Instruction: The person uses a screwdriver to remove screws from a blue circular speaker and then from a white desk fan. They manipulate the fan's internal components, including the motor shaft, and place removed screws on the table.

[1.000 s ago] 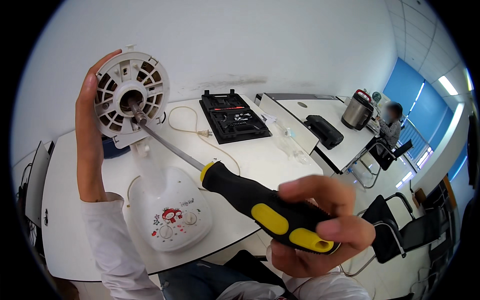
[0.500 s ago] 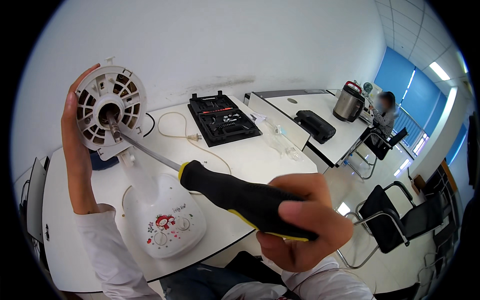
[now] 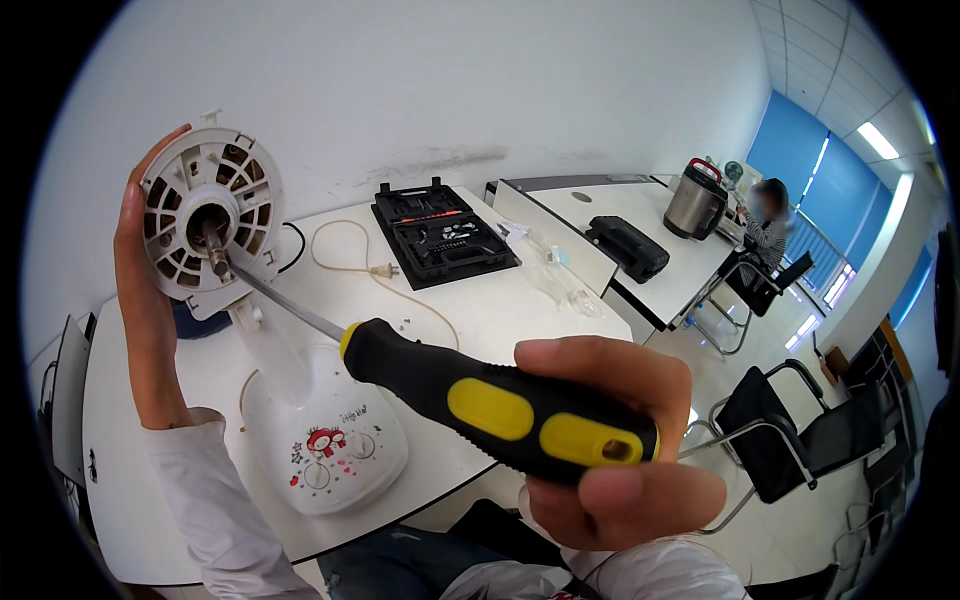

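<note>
The white motor head of a fan [image 3: 262, 205] stands at the left with its slotted front facing me. My left hand [image 3: 138, 240] is closed round its left edge, with the fingers partly hidden behind it. A metal shaft [image 3: 214, 250] sticks out of its central opening. My right hand [image 3: 665, 390] grips a screwdriver [image 3: 490, 408] with a black and yellow handle. Its blade slants up to the lower right of the shaft; exactly where the tip rests is hard to see. Below the head, the fan's white base [image 3: 335, 480], with red cartoon prints and knobs, stands on the table.
A black tool case [image 3: 450, 270] lies open on the white table [image 3: 120, 500], near a pale power cord [image 3: 385, 270] and clear plastic bags [image 3: 570, 290]. On another table are a black case [image 3: 628, 250] and a steel appliance [image 3: 697, 203]. A person sits beyond; black chairs [image 3: 765, 430] stand right.
The screwdriver has rolled about its length, so yellow pads on its handle now show. My right fingers have shifted and loosened round it. The motor head sits slightly farther left in view.
</note>
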Motion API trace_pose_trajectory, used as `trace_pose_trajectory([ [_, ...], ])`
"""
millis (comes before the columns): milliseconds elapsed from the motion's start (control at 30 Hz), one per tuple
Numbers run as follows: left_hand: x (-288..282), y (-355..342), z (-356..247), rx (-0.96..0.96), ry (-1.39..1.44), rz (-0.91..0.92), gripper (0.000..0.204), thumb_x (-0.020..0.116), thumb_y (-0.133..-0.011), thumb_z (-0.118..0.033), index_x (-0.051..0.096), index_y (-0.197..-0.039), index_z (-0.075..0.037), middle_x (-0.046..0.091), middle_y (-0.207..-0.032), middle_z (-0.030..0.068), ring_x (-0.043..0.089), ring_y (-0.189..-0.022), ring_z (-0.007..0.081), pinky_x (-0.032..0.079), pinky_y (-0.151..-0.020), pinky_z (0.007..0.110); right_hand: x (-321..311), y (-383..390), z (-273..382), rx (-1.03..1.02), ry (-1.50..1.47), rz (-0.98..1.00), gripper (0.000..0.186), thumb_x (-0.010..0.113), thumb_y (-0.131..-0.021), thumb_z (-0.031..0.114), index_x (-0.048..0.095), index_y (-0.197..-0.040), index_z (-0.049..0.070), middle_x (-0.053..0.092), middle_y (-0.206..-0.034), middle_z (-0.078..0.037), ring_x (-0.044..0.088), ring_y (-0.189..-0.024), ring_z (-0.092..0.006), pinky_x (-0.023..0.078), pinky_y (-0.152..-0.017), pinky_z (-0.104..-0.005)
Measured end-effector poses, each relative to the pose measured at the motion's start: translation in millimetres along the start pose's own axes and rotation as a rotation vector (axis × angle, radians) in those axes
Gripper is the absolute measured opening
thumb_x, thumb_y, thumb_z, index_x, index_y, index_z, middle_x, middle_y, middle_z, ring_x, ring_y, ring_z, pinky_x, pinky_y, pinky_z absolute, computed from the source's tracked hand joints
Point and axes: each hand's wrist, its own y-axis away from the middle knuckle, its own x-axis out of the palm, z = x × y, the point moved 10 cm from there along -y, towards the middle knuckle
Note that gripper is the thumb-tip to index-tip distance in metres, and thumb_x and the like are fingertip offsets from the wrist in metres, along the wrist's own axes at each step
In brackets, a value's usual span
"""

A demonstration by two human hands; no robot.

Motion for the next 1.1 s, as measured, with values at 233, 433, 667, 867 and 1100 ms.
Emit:
trace_pose_trajectory([
  [233, 0.7, -1.6, 9.5, -0.049, 0.065, -0.021, 0.061, 0.039, -0.089, -0.054, 0.054, -0.129, -0.01, 0.057, -0.123, 0.0084, 0.053, -0.113, 0.0163, 0.038, -0.098, 0.028, 2.2, -6.3, -2.3, 0.103, 0.196, 0.179, 0.043, 0.068, -0.081, 0.036, 0.052, -0.114, 0.014, 0.051, -0.115, -0.023, 0.062, -0.088, -0.0265, 0.054, -0.073, -0.0333],
  [433, -6.5, -1.6, 7.8, 0.003, 0.055, -0.006, 0.058, 0.038, -0.091, -0.051, 0.054, -0.129, -0.009, 0.057, -0.124, 0.009, 0.052, -0.113, 0.0153, 0.037, -0.098, 0.027, 7.9, 1.8, -5.1, -0.031, 0.13, 0.069, 0.042, 0.08, -0.068, 0.007, 0.067, -0.108, 0.007, 0.055, -0.114, -0.019, 0.064, -0.083, -0.0219, 0.053, -0.068, -0.0265],
  [667, 10.6, -2.2, 0.9, -0.023, 0.24, 0.065, 0.056, 0.037, -0.093, -0.047, 0.054, -0.126, -0.005, 0.058, -0.118, 0.0104, 0.055, -0.108, 0.017, 0.041, -0.094, 0.028, 7.0, 5.0, -6.6, 0.011, -0.028, -0.017, 0.056, 0.081, -0.068, 0.016, 0.051, -0.116, 0.014, 0.053, -0.11, -0.024, 0.062, -0.088, -0.0285, 0.054, -0.066, -0.0322],
  [867, 10.3, -2.5, -16.5, 0.187, 0.21, 0.089, 0.05, 0.04, -0.095, -0.041, 0.055, -0.12, 0.0, 0.062, -0.107, 0.0106, 0.059, -0.097, 0.0169, 0.046, -0.087, 0.028, 5.2, 17.7, -6.8, 0.103, -0.053, -0.097, 0.043, 0.072, -0.08, 0.012, 0.046, -0.114, 0.015, 0.054, -0.11, -0.023, 0.06, -0.091, -0.0253, 0.053, -0.071, -0.0313],
  [1100, 8.3, 0.6, -17.8, 0.177, 0.202, 0.107, 0.049, 0.041, -0.095, -0.042, 0.057, -0.12, -0.002, 0.061, -0.106, 0.0088, 0.057, -0.097, 0.0151, 0.044, -0.086, 0.026, -0.2, 20.7, -10.2, 0.029, 0.123, -0.135, 0.046, 0.075, -0.077, 0.02, 0.042, -0.11, 0.015, 0.054, -0.107, -0.017, 0.056, -0.083, -0.0195, 0.05, -0.07, -0.0255],
])
